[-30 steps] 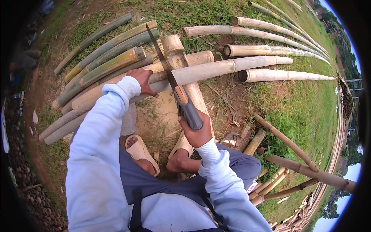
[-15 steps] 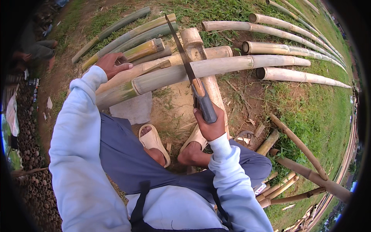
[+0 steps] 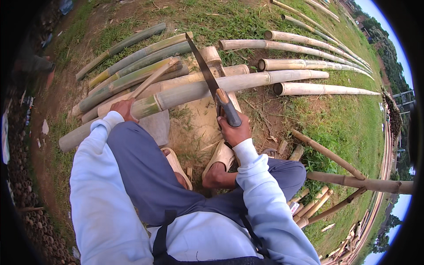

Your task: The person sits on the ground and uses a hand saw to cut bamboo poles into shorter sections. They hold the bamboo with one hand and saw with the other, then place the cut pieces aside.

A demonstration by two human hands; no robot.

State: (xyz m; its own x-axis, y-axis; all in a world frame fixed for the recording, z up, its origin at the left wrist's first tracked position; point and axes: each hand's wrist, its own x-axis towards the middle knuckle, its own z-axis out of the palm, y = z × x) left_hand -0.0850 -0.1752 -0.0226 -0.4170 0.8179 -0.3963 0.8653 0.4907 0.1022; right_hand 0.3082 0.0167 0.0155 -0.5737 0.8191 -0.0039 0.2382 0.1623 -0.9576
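While right hand [image 3: 235,127] gripped handsaw [image 3: 204,66] and left hand [image 3: 125,110] held bamboo strip [image 3: 154,77], bamboo pole [image 3: 183,93], if unsteadied, risked rolling.

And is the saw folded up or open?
Open: the long dark blade sticks straight out from the handle, which the right hand is holding.

Pale poles [image 3: 304,64] laid out across grass [image 3: 340,117]

The poles are fanned out at the upper right, well apart from a bamboo frame [image 3: 333,178] propped at the lower right. Short lengths [image 3: 315,206] are grouped beneath it. At the lower left, cut bamboo ends [image 3: 37,234] are stacked. Trees [image 3: 380,33] are seen at the right rim. At the upper left, another person's leg [image 3: 49,75] is apparently shown, though blurred.
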